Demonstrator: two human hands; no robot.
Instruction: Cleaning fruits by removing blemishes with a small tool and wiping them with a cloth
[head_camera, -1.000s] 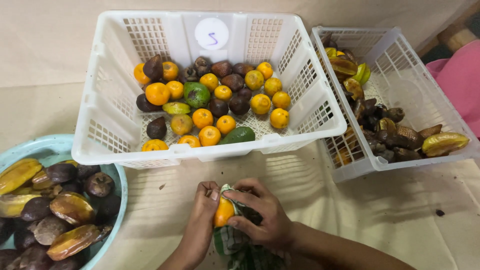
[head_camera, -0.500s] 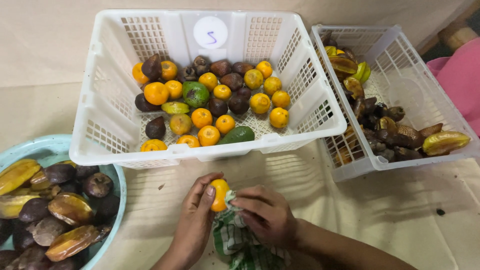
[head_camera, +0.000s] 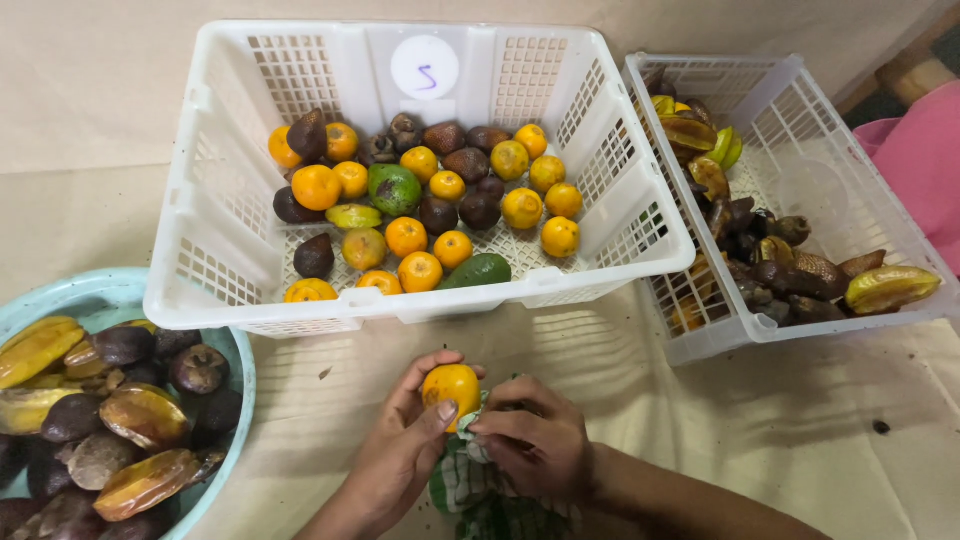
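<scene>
— What do the hands have?

— My left hand (head_camera: 400, 455) grips a small orange fruit (head_camera: 451, 386), lifted just above the worktop (head_camera: 800, 420), in front of the big white basket (head_camera: 230, 260). My right hand (head_camera: 535, 440) is closed on a green checked cloth (head_camera: 470, 490) just beside the fruit.

I see my left hand (head_camera: 400, 455) raised, palm turned inward, its fingers (head_camera: 440, 412) and thumb curled closed in a grip. My right hand (head_camera: 535, 440) sits just beside it, knuckles up, fingers bunched shut, forearm entering from lower right.
</scene>
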